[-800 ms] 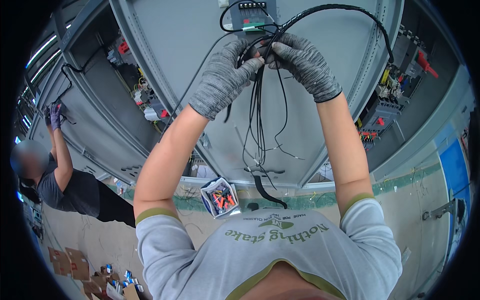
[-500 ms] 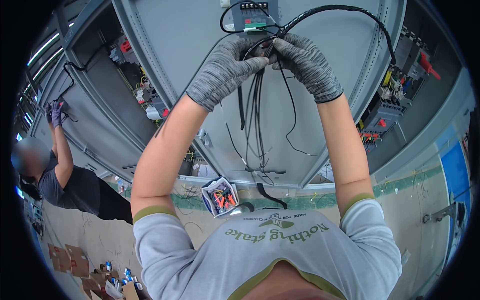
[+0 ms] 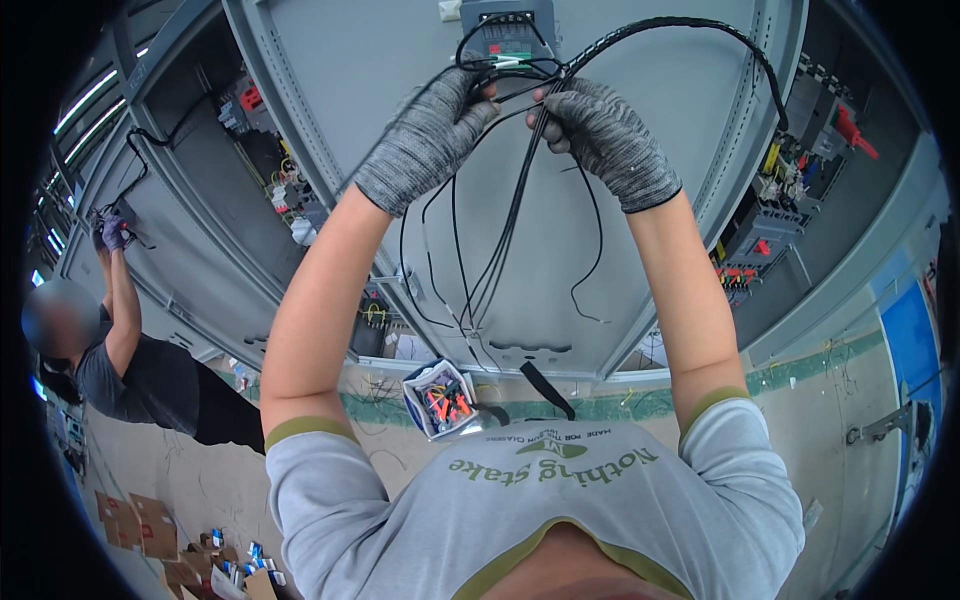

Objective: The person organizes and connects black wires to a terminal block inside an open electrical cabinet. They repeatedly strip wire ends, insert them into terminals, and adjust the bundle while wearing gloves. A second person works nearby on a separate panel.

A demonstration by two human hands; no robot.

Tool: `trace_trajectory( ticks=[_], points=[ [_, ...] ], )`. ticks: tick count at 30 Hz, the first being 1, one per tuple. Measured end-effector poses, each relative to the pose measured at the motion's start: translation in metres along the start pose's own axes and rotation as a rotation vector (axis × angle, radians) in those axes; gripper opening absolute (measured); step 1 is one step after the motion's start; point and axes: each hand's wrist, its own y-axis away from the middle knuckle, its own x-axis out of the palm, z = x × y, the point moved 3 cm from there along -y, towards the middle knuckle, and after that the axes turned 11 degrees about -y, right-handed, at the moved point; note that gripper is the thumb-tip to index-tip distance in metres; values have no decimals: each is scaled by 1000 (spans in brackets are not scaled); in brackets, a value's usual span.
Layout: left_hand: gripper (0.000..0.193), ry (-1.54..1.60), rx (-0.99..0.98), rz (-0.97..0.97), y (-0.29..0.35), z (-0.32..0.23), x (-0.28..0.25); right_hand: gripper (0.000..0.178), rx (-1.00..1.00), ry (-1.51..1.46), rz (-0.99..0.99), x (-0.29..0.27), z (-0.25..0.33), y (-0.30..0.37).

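My left hand [image 3: 425, 145], in a grey knit glove with bare fingertips, is closed round several black wires [image 3: 515, 75] beside the grey meter-like device [image 3: 508, 35] on the panel. A short gap to the right, my right hand [image 3: 612, 140], gloved the same way, pinches the hanging bundle of black wires [image 3: 515, 200] near its top. Just above it, the wires join a thick black wrapped cable [image 3: 690, 22] that arches off to the right. Loose wire ends hang down over the grey panel [image 3: 540, 270]. My fingers partly hide the wires they hold.
Below the panel stands a box [image 3: 440, 400] of orange and black parts. Open cabinets with breakers [image 3: 760, 235] flank the panel. At the left, a person [image 3: 150, 370] works on another panel. Cardboard boxes [image 3: 150, 525] lie on the floor at lower left.
My left hand has moved left, away from my right hand, drawing some wires along. The hanging wires have spread and their lower ends have swung left. My right hand has barely shifted.
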Motion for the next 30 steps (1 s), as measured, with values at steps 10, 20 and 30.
trace_trajectory(
  ticks=[10, 20, 30],
  points=[
    [28, -100, 223, -210, 15, -19, 6, 12, 41, -395, 115, -5, -13, -10],
    [28, -396, 313, -381, 6, -37, 16, 14, 36, -376, 176, -6, -11, -10],
    [25, 474, -94, 31, 5, -11, 6, 21, -34, -116, 52, -4, -8, -5]
  ],
)
